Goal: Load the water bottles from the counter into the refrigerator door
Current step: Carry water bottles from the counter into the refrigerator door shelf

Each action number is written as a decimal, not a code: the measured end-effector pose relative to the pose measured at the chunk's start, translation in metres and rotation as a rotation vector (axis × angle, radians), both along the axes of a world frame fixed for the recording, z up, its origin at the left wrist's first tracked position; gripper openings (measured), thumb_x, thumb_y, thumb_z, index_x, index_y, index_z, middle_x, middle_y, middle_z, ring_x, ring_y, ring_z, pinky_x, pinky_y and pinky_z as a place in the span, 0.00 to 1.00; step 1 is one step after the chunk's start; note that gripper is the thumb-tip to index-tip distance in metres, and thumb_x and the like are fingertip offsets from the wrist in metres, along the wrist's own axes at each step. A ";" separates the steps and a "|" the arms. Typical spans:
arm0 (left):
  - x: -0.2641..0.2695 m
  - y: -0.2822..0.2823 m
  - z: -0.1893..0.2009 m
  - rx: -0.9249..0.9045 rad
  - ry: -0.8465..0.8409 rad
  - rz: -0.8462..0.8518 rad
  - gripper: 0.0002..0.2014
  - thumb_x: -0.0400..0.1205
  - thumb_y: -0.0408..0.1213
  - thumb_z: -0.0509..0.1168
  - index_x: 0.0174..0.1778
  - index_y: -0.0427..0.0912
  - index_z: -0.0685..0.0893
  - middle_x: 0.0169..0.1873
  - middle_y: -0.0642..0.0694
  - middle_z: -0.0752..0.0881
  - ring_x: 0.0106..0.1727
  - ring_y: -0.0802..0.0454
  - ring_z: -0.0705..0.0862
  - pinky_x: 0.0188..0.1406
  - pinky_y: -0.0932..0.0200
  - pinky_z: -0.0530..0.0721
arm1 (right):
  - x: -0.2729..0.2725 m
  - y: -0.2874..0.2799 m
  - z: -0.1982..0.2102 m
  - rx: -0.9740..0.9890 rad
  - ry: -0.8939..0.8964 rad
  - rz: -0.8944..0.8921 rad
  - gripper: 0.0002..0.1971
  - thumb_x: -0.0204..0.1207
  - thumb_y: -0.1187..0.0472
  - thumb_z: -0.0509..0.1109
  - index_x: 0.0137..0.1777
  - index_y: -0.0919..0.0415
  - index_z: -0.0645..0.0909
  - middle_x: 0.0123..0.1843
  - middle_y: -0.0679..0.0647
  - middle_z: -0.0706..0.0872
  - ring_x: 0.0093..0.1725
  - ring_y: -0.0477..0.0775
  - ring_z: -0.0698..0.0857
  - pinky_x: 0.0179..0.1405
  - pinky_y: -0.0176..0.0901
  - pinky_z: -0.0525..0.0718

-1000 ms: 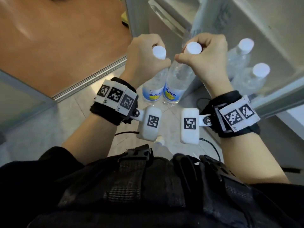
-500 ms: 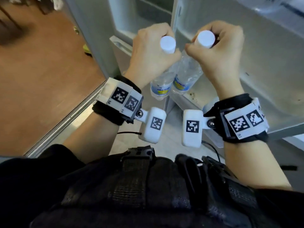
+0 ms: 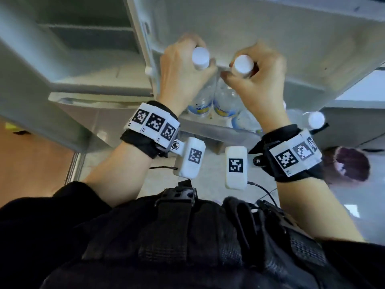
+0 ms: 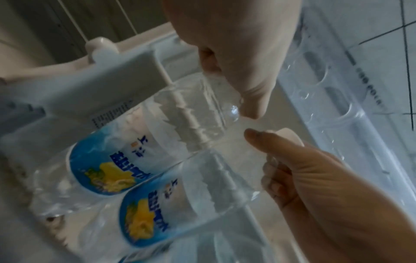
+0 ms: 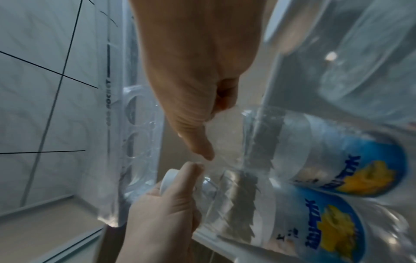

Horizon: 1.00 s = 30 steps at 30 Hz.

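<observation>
From the head view, the left hand (image 3: pixel 183 67) grips one water bottle (image 3: pixel 201 101) by its neck and the right hand (image 3: pixel 258 78) grips another bottle (image 3: pixel 226 103), side by side over the refrigerator door shelf (image 3: pixel 212 132). Each wrist view shows fingers curled round a neck, blue-and-yellow labels touching.

Head view: from above, facing down over the chest onto both gripping hands, left hand (image 3: pixel 183 69) and right hand (image 3: pixel 258 80), at arm's reach. Left wrist view: close in, along the palm toward the bottles (image 4: pixel 144 170) below the grip. Right wrist view: equally close, mirrored. Shared by all three: both hands, both bottles, the door shelf (image 3: pixel 210 130).
</observation>
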State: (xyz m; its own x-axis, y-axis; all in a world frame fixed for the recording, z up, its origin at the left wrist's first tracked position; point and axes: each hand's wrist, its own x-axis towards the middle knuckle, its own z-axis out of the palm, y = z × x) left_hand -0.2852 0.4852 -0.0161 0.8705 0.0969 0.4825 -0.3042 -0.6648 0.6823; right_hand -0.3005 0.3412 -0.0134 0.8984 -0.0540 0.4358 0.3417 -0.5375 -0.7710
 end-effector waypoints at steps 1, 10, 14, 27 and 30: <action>0.000 -0.003 -0.006 -0.003 0.026 -0.013 0.11 0.69 0.40 0.71 0.39 0.36 0.82 0.38 0.39 0.87 0.41 0.42 0.83 0.39 0.56 0.73 | -0.004 -0.001 -0.006 -0.001 0.008 -0.015 0.10 0.60 0.61 0.78 0.37 0.66 0.83 0.33 0.46 0.81 0.37 0.51 0.78 0.35 0.41 0.71; -0.003 0.005 -0.044 0.013 0.111 -0.121 0.09 0.67 0.35 0.72 0.36 0.34 0.81 0.36 0.38 0.86 0.38 0.41 0.82 0.38 0.55 0.74 | -0.018 0.011 -0.030 -0.361 0.151 -0.087 0.17 0.58 0.58 0.80 0.44 0.65 0.83 0.45 0.63 0.80 0.40 0.63 0.81 0.33 0.48 0.73; -0.001 0.013 -0.039 0.001 0.165 -0.184 0.11 0.67 0.40 0.70 0.36 0.36 0.81 0.35 0.43 0.86 0.38 0.45 0.82 0.40 0.50 0.80 | -0.023 0.015 -0.030 -0.383 0.174 -0.129 0.16 0.61 0.56 0.78 0.45 0.64 0.82 0.50 0.63 0.81 0.42 0.65 0.81 0.35 0.54 0.79; -0.020 0.010 -0.045 -0.120 0.113 -0.080 0.22 0.78 0.55 0.53 0.46 0.44 0.86 0.42 0.48 0.77 0.41 0.63 0.72 0.36 0.76 0.67 | -0.055 0.008 -0.025 -0.367 0.142 -0.137 0.15 0.76 0.49 0.68 0.45 0.63 0.83 0.47 0.58 0.85 0.35 0.50 0.74 0.38 0.48 0.76; -0.028 0.007 -0.044 -0.117 0.106 -0.016 0.16 0.83 0.46 0.58 0.61 0.45 0.83 0.51 0.43 0.80 0.48 0.60 0.76 0.43 0.87 0.66 | -0.066 0.001 -0.024 -0.347 0.120 -0.138 0.13 0.78 0.51 0.66 0.47 0.62 0.83 0.48 0.57 0.85 0.34 0.49 0.73 0.40 0.51 0.79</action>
State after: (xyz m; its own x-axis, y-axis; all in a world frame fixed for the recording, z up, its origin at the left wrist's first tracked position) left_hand -0.3128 0.4920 -0.0597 0.9179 0.1328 0.3739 -0.2362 -0.5743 0.7838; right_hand -0.3663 0.3425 -0.0371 0.9388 -0.0457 0.3415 0.1664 -0.8078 -0.5655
